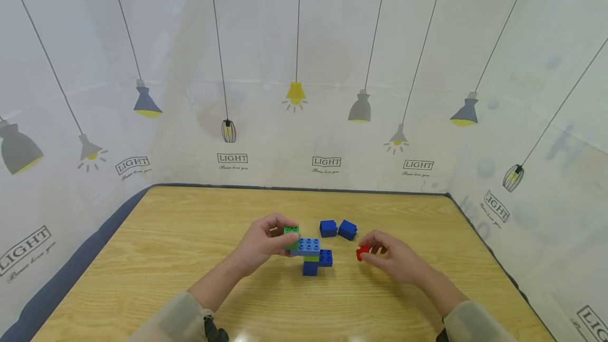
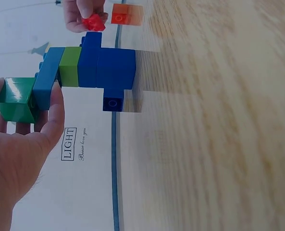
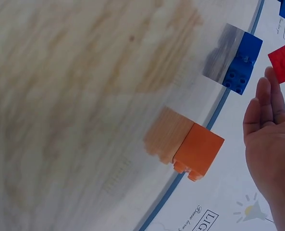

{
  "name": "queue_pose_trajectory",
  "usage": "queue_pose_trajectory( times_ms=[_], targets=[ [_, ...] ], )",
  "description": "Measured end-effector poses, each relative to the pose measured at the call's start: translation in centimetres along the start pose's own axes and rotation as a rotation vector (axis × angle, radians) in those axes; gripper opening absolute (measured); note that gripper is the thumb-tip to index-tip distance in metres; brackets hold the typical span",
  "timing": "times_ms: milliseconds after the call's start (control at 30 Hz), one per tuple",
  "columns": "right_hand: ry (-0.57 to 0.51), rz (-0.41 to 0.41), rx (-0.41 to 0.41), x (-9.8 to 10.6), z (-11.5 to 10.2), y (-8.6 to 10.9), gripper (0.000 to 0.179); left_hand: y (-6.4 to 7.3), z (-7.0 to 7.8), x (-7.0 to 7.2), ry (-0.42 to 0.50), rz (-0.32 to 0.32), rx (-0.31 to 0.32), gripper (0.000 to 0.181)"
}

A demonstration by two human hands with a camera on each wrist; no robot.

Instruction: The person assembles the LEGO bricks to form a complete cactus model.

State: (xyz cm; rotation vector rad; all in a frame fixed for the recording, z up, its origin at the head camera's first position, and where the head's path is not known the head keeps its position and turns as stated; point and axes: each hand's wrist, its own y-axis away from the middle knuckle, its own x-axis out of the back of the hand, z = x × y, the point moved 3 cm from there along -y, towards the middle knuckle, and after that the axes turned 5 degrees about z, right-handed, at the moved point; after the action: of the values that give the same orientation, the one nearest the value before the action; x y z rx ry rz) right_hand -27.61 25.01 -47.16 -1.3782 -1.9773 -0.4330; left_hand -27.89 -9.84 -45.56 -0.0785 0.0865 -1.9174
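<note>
My left hand [image 1: 258, 241] grips a green brick [image 2: 18, 98] at the upper left end of a small stack of toy building bricks. Below and right of it runs a light blue brick [image 1: 309, 246], over a lime brick [image 2: 70, 67]. Dark blue bricks [image 1: 311, 268] form the base, one [image 1: 325, 257] jutting out to the right. Right of the stack, my right hand [image 1: 396, 260] pinches a red brick [image 1: 362, 253] between thumb and fingers, apart from the stack. The right wrist view shows that red brick [image 3: 282, 62] at the fingertips.
Two loose dark blue bricks [image 1: 328, 228] lie behind the stack on the wooden table [image 1: 190, 236]. An orange brick [image 3: 200, 150] stands on the table in the right wrist view; the head view does not show it. A lamp-printed cloth [image 1: 266, 136] hangs along the table's far edge.
</note>
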Motion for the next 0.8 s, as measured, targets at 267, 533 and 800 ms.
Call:
queue_pose_trajectory(
  times_ms=[267, 533, 800],
  targets=[
    [-0.021, 0.021, 0.017, -0.7, -1.0, -0.1, 0.024, 0.0, 0.1, 0.0, 0.005, -0.002, 0.003, 0.029],
    [-0.031, 0.028, 0.025, -1.6, -2.3, -0.5, 0.032, 0.1, 0.1, -0.1, 0.012, -0.003, 0.001, 0.029],
    [-0.084, 0.002, 0.043, -2.8, -3.1, -1.2, 0.032, -0.1, -0.1, 0.0, 0.007, -0.009, -0.003, 0.029]
  ],
)
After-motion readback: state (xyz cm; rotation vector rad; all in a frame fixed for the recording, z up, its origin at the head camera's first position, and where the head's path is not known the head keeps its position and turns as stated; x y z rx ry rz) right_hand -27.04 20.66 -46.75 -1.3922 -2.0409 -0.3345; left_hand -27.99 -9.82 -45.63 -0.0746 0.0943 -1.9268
